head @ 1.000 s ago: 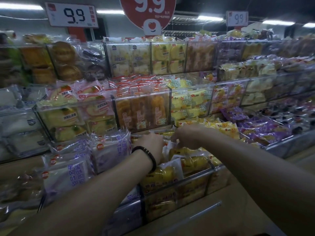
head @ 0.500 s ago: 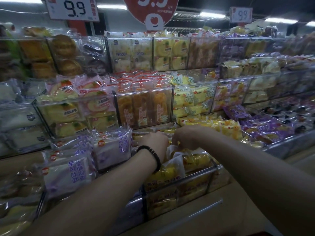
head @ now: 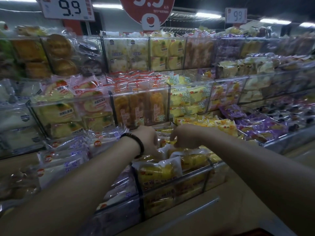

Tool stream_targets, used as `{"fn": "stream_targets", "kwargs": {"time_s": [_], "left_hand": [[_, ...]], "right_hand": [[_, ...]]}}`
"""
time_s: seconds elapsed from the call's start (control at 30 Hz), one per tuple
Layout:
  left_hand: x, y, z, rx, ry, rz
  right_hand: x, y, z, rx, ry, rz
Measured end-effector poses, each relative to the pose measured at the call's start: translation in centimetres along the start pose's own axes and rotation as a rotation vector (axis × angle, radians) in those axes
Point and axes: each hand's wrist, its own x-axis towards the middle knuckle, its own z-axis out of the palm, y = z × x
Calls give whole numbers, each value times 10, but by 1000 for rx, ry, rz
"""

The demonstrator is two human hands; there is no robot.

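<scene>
A person's two bare hands work in a clear plastic bin (head: pixel 170 200) on the lowest tier of a supermarket bakery shelf, where yellow-wrapped cake packets (head: pixel 158 171) stand packed on edge. The left hand (head: pixel 146 137), with a dark beaded bracelet (head: pixel 137 144) on its wrist, reaches down among the packets at the back of the bin. Its fingers are hidden behind the back of the hand, so whether they grasp anything cannot be told. The right hand (head: pixel 186 136) sits just beside it, nearly touching, with its fingers curled inward and pinching the crinkled top of one yellow packet (head: pixel 173 142) that stands in the middle of the bin between the two hands.

To the left of the bin lie white toast packets (head: pixel 68 160) printed with blue characters. To its right, a heap of purple packets (head: pixel 260 126) fills the neighbouring section. On the tier above and behind the hands, orange bread packets (head: pixel 138 109) stand upright behind a clear wall, flanked by round cakes in pink and yellow wrappers (head: pixel 71 106) on the left and pale yellow packets (head: pixel 187 101) on the right. A white price card reading 9.9 (head: pixel 68 9) and a round red sign (head: pixel 148 9) hang over the top tier. A pale wooden ledge (head: pixel 230 210) runs along the front of the shelf, below the forearms.
</scene>
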Motion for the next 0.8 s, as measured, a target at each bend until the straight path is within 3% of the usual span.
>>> {"fn": "stream_targets", "kwargs": {"time_s": [0.17,0.3,0.4,0.63,0.8], "left_hand": [[-40,3,-2,-189,286,106],[-81,15,31,-204,349,259],[-94,21,54,-158,367,224],[-92,27,64,-129,435,88],[-88,33,65,-113,465,-52]], "right_hand": [[-57,2,-20,183,217,-123],[-90,6,-8,200,57,-144],[-95,10,11,159,53,-147],[-80,10,43,77,296,-115],[-75,11,39,74,274,-55]]}}
